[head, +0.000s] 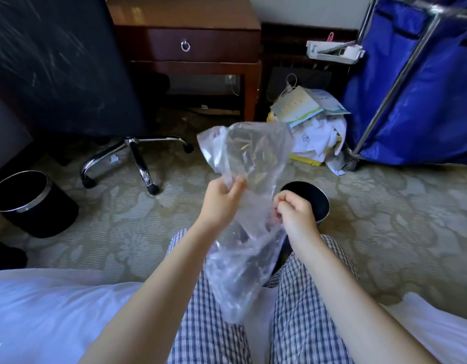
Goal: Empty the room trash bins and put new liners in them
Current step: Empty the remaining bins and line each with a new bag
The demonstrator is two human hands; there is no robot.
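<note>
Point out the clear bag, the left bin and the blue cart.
clear bag (248,151), head view, upper part.
left bin (48,216), head view, side wall.
blue cart (437,101), head view, fabric side.

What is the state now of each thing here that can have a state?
clear bag: held up by both hands, crumpled, in no bin.
left hand: grips the bag's upper part.
right hand: pinches the bag's edge.
near bin: upright, no liner seen.
far bin: upright, open top, no liner seen.
drawer: closed.
</note>
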